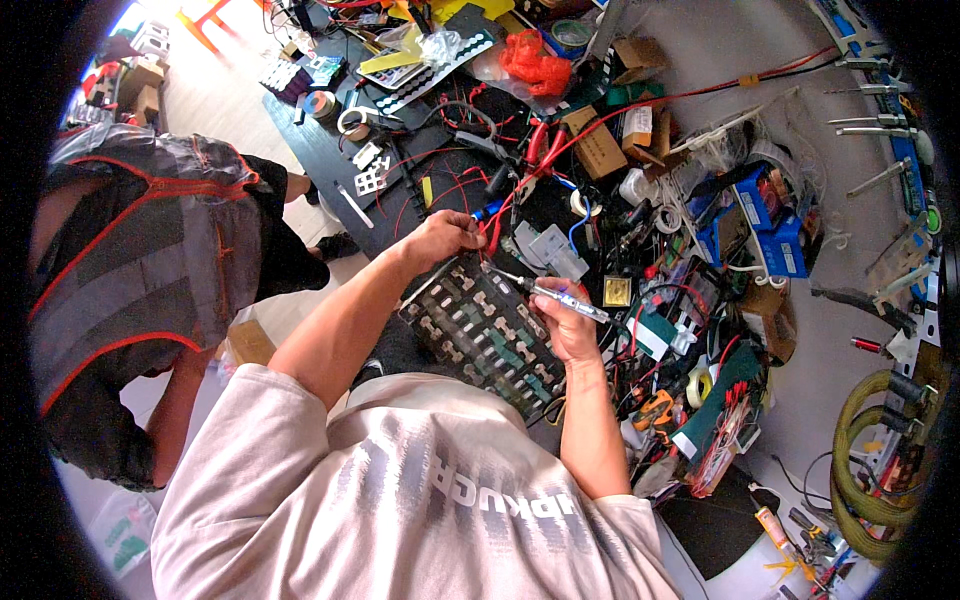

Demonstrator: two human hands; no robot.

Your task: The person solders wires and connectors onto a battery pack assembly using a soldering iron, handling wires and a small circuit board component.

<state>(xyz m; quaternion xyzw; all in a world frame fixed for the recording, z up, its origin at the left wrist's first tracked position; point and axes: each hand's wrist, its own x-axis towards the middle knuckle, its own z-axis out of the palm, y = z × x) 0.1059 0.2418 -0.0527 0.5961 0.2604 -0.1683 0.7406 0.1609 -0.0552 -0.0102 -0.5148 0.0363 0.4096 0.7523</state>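
Head view: the right hand (572, 332) grips a pen-shaped iron (574, 303), fingers wrapped about its barrel, its tip slanting toward the upper edge of a dark module (476, 315) with rows of metal tabs; whether the tip touches, I cannot tell. That module lies just in front of the person's body, at the near side of the cluttered worktop (318, 150). The left hand (446, 238) has thumb and fingers drawn together near a red cable (496, 234), though what they pinch is too small to make out. Should the tip slip sideways, it could bridge neighbouring tabs and, if the module is live, short it. The left fingers are close to the tip, so, if it is hot, a small jerk could burn them. Pale plastic cards (560, 252) beside the tip could scorch from a stray touch. Red-handled pliers (535, 150) sit among loose wires beyond; a tugged lead might drag their metal onto the tabs
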